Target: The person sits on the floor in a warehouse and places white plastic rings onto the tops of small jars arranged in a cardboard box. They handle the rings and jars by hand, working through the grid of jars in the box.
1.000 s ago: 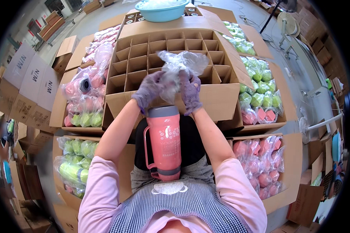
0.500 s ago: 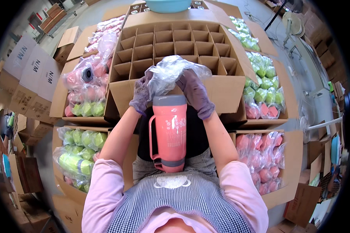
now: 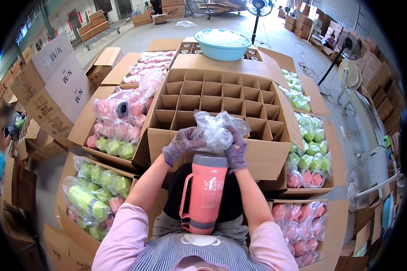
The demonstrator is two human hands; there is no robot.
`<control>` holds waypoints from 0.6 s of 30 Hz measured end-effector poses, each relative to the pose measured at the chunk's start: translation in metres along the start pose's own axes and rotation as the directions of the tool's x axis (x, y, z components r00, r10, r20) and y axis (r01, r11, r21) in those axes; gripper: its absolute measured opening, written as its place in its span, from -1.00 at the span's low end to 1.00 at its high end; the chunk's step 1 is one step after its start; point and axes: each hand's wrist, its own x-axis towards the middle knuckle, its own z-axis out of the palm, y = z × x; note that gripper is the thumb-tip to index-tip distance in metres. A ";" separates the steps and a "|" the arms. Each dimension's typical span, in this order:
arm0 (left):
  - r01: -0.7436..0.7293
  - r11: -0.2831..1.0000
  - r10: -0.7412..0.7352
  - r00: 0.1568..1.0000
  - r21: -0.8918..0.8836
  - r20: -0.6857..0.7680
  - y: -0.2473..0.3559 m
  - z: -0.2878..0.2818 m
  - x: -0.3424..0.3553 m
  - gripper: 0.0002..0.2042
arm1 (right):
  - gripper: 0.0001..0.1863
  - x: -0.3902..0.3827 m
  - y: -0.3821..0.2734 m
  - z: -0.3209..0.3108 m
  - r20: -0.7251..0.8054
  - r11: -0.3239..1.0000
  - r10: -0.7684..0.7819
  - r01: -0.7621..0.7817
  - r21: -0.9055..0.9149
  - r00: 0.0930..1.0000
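Observation:
A pink vacuum flask (image 3: 205, 192) with a grey lid and a side handle stands on my lap, tilted slightly, against the checked apron. Just beyond its lid, both gloved hands hold a crumpled clear plastic bag (image 3: 216, 131). My left hand (image 3: 184, 145) grips the bag's left side with bent fingers. On the other side, my right hand (image 3: 236, 148) is closed on the bag, its fingertips partly hidden in the film. Neither hand touches the flask's handle. Behind the bag lies the open carton (image 3: 212, 77) with cardboard dividers.
Cartons of bagged pink and green flasks stand at left (image 3: 117, 122) and right (image 3: 309, 140), with more nearer me (image 3: 92, 189), (image 3: 300, 226). A blue basin (image 3: 221, 49) of clear plastic sits beyond the divided carton. Further back stands a fan (image 3: 260, 9).
The bag is bunched more compactly, and my hands are closer together around it. My view has tilted up, so the basin and more floor show.

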 end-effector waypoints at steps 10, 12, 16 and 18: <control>-0.234 0.938 0.305 0.908 0.257 -0.288 -0.080 0.009 -0.064 -0.77 | -0.52 -0.080 -0.026 -0.030 0.036 0.899 -0.212 0.209 -0.385 0.977; -0.311 0.591 0.603 0.783 0.744 -0.153 -0.046 0.021 -0.099 -0.78 | -0.66 -0.104 -0.061 -0.032 -0.002 0.863 -0.327 0.298 -0.408 0.945; -0.289 0.700 0.548 0.804 0.653 -0.232 0.021 0.049 -0.157 -0.69 | -0.61 -0.139 -0.085 -0.051 0.067 0.950 -0.030 0.049 -0.308 0.997; -0.182 0.654 0.493 0.838 0.734 -0.232 0.009 0.054 -0.182 -0.70 | -0.42 -0.153 -0.084 -0.050 0.044 0.795 -0.285 0.262 -0.547 0.957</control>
